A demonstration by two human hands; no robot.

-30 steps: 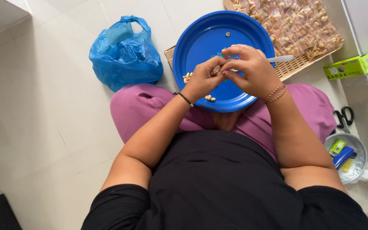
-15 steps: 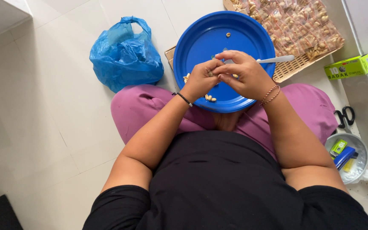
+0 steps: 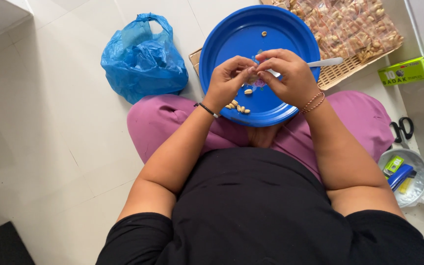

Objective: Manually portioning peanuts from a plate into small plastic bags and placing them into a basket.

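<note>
The person wears a black short-sleeved top (image 3: 266, 211) and loose mauve-pink trousers (image 3: 172, 122). The arms are bare from the sleeves down. A thin black band (image 3: 208, 110) circles the wrist of the left hand (image 3: 229, 81). Slim beaded bracelets (image 3: 313, 102), reddish and gold, circle the wrist of the right hand (image 3: 290, 78).

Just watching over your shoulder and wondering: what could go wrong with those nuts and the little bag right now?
The round blue plastic plate rests on the lap, so it might tip, spilling the loose pale nuts near its edge. The small clear packet, pinched between left hand and right hand, could slip.
</note>
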